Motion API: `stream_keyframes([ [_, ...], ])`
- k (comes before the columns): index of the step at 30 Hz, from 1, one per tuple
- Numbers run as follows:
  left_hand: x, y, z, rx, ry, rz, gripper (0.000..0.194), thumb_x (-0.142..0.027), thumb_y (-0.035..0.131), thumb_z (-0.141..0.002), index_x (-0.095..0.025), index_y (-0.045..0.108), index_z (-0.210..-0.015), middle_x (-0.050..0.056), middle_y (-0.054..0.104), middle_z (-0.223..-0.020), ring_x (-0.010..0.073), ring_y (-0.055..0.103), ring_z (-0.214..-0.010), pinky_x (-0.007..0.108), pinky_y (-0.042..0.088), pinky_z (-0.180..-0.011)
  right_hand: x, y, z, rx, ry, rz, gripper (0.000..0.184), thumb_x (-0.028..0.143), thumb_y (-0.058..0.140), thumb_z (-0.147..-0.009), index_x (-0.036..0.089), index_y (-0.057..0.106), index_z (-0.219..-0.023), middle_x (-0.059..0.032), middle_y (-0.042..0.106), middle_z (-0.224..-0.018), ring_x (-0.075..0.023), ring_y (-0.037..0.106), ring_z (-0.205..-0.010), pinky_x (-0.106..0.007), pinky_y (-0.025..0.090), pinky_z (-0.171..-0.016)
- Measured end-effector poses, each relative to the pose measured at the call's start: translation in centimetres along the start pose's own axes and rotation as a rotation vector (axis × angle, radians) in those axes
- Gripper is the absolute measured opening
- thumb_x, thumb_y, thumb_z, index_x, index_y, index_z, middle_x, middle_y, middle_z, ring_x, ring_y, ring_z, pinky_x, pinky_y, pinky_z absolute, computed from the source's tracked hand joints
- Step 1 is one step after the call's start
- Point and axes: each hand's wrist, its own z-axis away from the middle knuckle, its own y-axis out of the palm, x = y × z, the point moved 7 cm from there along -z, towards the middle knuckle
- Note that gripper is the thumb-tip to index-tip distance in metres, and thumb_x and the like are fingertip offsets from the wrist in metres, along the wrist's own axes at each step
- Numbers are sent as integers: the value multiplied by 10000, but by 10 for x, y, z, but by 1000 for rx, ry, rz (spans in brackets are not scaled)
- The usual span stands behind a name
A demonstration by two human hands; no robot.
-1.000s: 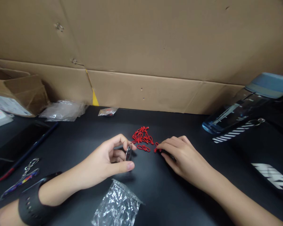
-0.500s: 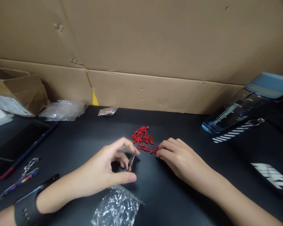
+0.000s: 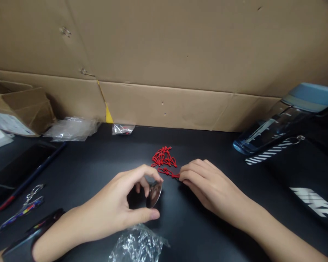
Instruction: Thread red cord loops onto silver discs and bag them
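Between the thumb and fingers of my left hand [image 3: 128, 202] is a thin, round, shiny disc [image 3: 155, 193], tilted so its dark reflective face shows. My right hand [image 3: 210, 189] has its fingertips low at the table, closed on one end of a red cord loop [image 3: 175, 175]; the rest of that loop is hidden under the fingers. Just left of it lies another knotted red loop. Behind both hands is a small pile of red cord loops [image 3: 163, 157]. A crumpled clear plastic bag [image 3: 139, 245] lies below my left hand.
Along the cardboard wall [image 3: 164, 105] are flat clear bags [image 3: 73, 129] and a small packet [image 3: 123, 129]. To the left are an open carton [image 3: 27, 109], a phone [image 3: 19, 167] and a keychain [image 3: 26, 209]. A water bottle [image 3: 278, 120] and a black NIKE item [image 3: 314, 202] are on the right.
My left hand has turned the disc, so more of its face shows. The red loop at my right fingertips has shifted slightly left, up against the neighbouring loop.
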Motion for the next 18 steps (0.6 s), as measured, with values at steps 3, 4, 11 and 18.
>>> stream_keyframes([
  [3, -5, 0, 1, -11, 28, -30, 512, -388, 810, -830, -301, 555, -1266, 3, 681, -1097, 167, 641, -909, 305, 536, -841, 6, -6, 0, -32, -36, -66, 164, 125, 493, -1030, 183, 633, -1091, -83, 714, -1061, -196, 614, -972, -336, 430, -824],
  [4, -7, 0, 2, -11, 41, -30, 511, -384, 810, -830, -297, 558, -1266, 7, 682, -1098, 170, 643, -908, 304, 537, -837, 8, -7, 0, -39, -48, -85, 164, 123, 498, -1028, 182, 633, -1100, -83, 715, -1061, -195, 614, -972, -335, 430, -822],
  [11, -12, 2, 3, 0, 93, -13, 495, -361, 809, -836, -294, 552, -1254, 9, 691, -1080, 172, 641, -892, 289, 537, -821, 15, -12, 1, -93, -63, -204, 177, 127, 533, -1016, 192, 635, -1145, -77, 704, -990, -193, 619, -906, -339, 456, -803],
  [18, -20, 4, 3, 25, 145, -41, 444, -317, 792, -860, -303, 548, -1231, -19, 689, -1058, 146, 634, -888, 255, 514, -838, 25, -14, 2, -123, -131, -352, 245, 68, 587, -972, 174, 609, -1192, -85, 696, -1001, -190, 607, -890, -333, 492, -798],
])
